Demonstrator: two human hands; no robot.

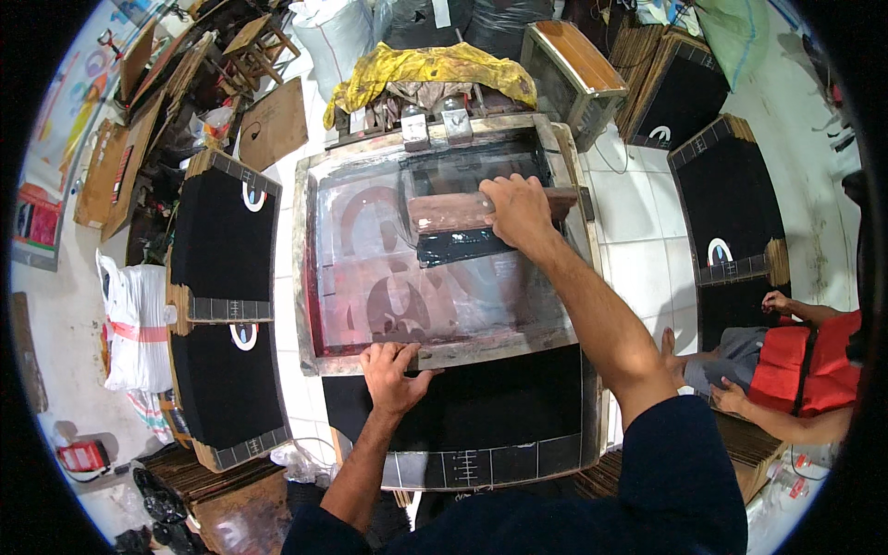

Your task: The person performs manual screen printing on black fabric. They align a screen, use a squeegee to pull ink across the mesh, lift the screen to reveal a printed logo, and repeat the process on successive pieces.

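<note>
My right hand is wrapped round the wooden handle of a squeegee, which lies across the upper right of a printing screen. Glossy black ink coats the squeegee's near side. Through the mesh a large rounded pattern shows, with a pinkish stain along its left edge. My left hand has its fingers curled over the near rail of the worn wooden screen frame. Under the frame a black sheet on a board sticks out toward me, with a marked strip along its near edge.
Two metal hinge clamps stand at the frame's far side, before a yellow cloth. Boards with black sheets line the left and right. At the right sits a person in a red and black top. Sacks stand behind.
</note>
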